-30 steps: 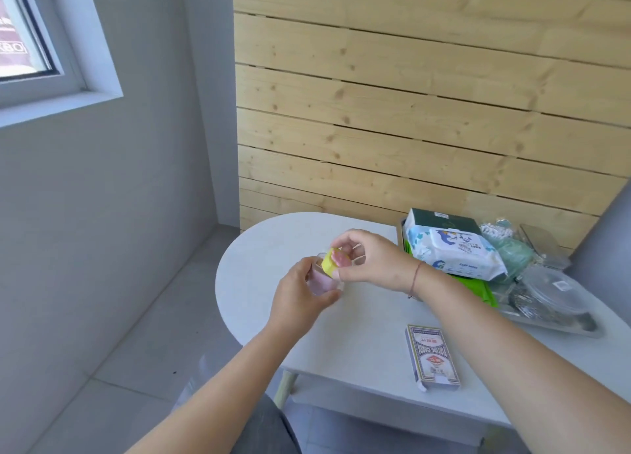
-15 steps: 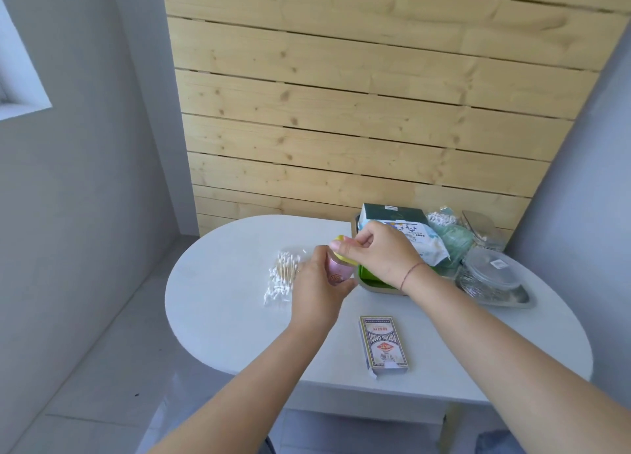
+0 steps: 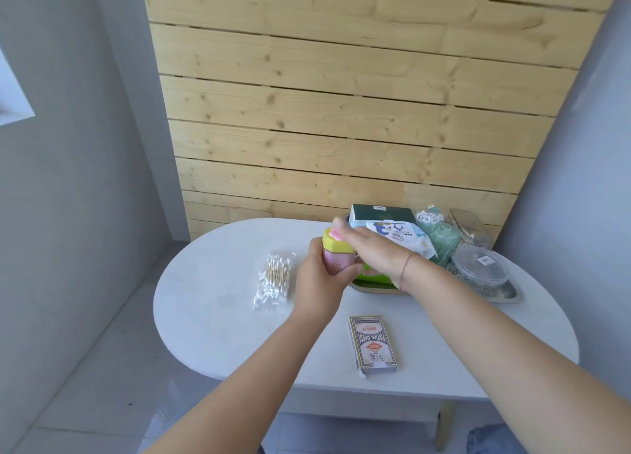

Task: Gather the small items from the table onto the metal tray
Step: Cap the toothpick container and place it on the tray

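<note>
Pink plastic with a yellow-green cap: a small bottle [image 3: 336, 254] is held upright above the white surface [image 3: 218, 320], just left of the metal tray [image 3: 508, 295]. The left hand [image 3: 319, 283] is wrapped around its pink body, fingers closed on it. The right hand [image 3: 370, 252] comes over the top, fingertips pressed on the cap; whether it is twisting or only steadying cannot be told. The bottle looks light, stiff and smooth, so probably a little slippery; the body is likely the safest place to hold it, since a cap might come loose. Red characters on its front are too small to read.

Left of the hands lies a clear bag of cotton swabs [image 3: 273, 279], flat on the surface. It looks very light, soft and crinkly, best pinched by an edge or scooped up whole.

Nearer the person lies a box of playing cards [image 3: 373, 346], flat, its end flap open. It looks light and rigid, best gripped by its long sides so the cards do not slide out. Its print is upside down from here and not legible.

On the tray, already crowded, sit a pack of wipes [image 3: 399, 238] printed "BABY", a dark green box [image 3: 380, 212], another bag of swabs [image 3: 429, 217] and a clear round tub [image 3: 481, 266].
</note>
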Available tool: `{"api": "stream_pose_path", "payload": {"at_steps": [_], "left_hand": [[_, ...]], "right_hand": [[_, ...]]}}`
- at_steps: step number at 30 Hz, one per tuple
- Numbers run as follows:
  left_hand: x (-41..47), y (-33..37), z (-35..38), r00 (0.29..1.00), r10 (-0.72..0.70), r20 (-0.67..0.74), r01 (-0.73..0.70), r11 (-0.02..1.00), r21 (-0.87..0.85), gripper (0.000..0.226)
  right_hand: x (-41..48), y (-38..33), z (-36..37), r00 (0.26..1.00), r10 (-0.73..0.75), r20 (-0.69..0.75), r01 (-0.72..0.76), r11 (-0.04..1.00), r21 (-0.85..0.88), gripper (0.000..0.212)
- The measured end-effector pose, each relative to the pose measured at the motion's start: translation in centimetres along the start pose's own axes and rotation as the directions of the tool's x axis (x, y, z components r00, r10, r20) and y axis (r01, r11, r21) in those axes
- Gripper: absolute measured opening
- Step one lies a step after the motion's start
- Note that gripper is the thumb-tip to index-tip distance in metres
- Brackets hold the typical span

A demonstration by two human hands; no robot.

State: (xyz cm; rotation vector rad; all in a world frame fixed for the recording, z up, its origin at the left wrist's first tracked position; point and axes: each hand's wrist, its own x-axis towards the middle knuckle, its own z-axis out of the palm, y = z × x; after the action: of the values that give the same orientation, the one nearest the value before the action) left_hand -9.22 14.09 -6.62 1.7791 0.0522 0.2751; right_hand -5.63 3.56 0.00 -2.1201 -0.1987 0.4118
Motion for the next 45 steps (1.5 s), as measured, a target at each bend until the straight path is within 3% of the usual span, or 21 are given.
{"api": "stream_pose_path", "payload": {"at_steps": [2,4,6,8,10,12,15,19,24,28,31,33,38,45], "left_hand": [[0.1,0.4,-0.1,0.998,-0.024,0.055,0.028,0.996,-0.079,0.033],[0.1,0.8,-0.3,0.991,-0.061,0.122,0.077,0.988,-0.132,0.040],[0.4,0.8,-0.9,0.965,-0.143,0.220,0.176,0.975,-0.135,0.059],[1.0,1.2,-1.6,0.890,-0.270,0.368,0.353,0.918,-0.179,0.071],[1.7,1.8,-2.2,0.783,-0.399,0.477,0.573,0.762,-0.303,0.059],[2.4,2.0,-2.3,0.740,-0.454,0.497,0.649,0.675,-0.351,0.058],[2.7,2.1,-1.5,0.752,-0.477,0.456,0.644,0.680,-0.350,0.058],[2.9,2.3,-0.7,0.800,-0.449,0.399,0.592,0.701,-0.397,0.040],[2.9,1.7,0.7,0.787,-0.481,0.388,0.611,0.698,-0.374,0.036],[3.1,2.0,2.6,0.775,-0.493,0.394,0.623,0.698,-0.352,0.042],[3.5,3.0,5.2,0.778,-0.467,0.421,0.609,0.725,-0.321,0.049],[3.9,4.0,7.6,0.772,-0.454,0.445,0.607,0.735,-0.303,0.048],[4.9,6.8,12.8,0.778,-0.465,0.423,0.586,0.780,-0.220,0.037],[6.0,8.1,17.0,0.805,-0.407,0.432,0.512,0.844,-0.158,0.030]], "right_hand": [[-0.2,0.6,-0.2,0.975,0.138,0.174,-0.188,0.932,0.311,0.047],[-0.1,1.4,-0.5,0.955,0.125,0.271,-0.238,0.867,0.439,0.046],[-0.1,1.7,-0.7,0.966,0.110,0.232,-0.216,0.836,0.504,0.044],[0.1,2.1,-1.2,0.980,0.142,0.142,-0.196,0.833,0.517,0.056],[0.3,2.4,-1.6,0.980,0.163,0.116,-0.200,0.848,0.491,0.062],[0.3,2.7,-1.6,0.979,0.172,0.114,-0.205,0.861,0.466,0.057],[0.3,2.9,-1.5,0.982,0.168,0.092,-0.191,0.868,0.459,0.038],[0.4,3.4,-1.5,0.984,0.168,0.050,-0.172,0.866,0.469,0.027],[-0.3,4.4,-1.9,0.989,0.139,0.051,-0.148,0.905,0.398,0.037],[-2.0,6.2,-3.9,0.992,0.044,0.121,-0.071,0.972,0.224,0.038],[-2.4,8.3,-6.2,0.998,-0.021,-0.060,0.029,0.991,0.128,0.031],[-2.3,9.8,-8.2,0.977,-0.043,-0.211,0.059,0.996,0.073,0.040],[-2.0,11.3,-12.7,0.876,-0.071,-0.478,0.011,0.992,-0.127,0.037],[0.9,12.7,-16.8,0.888,-0.043,-0.458,-0.115,0.943,-0.311,0.033]]}}
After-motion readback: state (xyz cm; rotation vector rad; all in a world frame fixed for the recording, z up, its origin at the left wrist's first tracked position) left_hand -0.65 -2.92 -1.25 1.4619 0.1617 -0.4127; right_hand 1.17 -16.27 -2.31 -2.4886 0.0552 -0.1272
